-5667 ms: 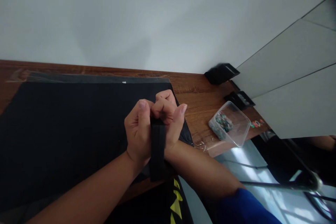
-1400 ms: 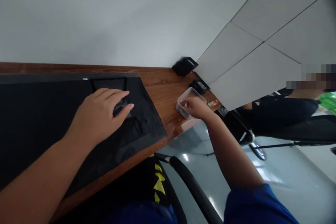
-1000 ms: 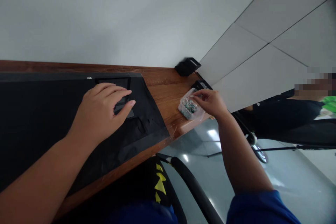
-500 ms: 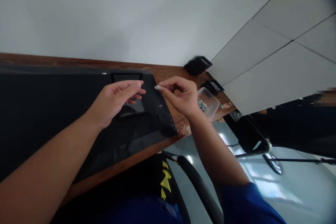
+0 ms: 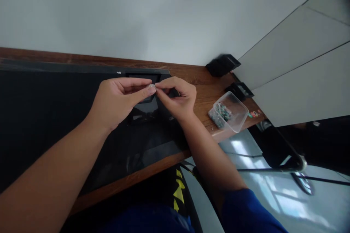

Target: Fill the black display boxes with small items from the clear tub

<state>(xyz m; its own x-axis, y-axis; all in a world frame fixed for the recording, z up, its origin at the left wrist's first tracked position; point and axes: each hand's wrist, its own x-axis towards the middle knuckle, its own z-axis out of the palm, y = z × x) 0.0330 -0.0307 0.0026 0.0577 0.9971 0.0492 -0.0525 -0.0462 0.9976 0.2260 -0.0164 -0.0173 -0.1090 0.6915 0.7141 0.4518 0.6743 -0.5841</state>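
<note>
My left hand (image 5: 117, 100) and my right hand (image 5: 176, 96) meet above a black mat (image 5: 49, 116) on a wooden desk (image 5: 202, 87). Both pinch a small pale piece (image 5: 152, 86) between fingertips and thumbs. Under the hands lies a flat black rectangular frame or pouch (image 5: 144, 107). A clear plastic box (image 5: 228, 112) holding several small green and metallic parts stands on the desk to the right of my right hand.
Two black holders (image 5: 222, 64) sit at the desk's back right by a grey partition panel (image 5: 300, 76). The desk's front edge (image 5: 131, 178) runs diagonally below my arms. A chair frame (image 5: 287, 162) and shiny floor lie to the right.
My right hand left the clear box with a small pale piece and came to the left hand. The left hand lifted off the black frame; both now pinch the piece.
</note>
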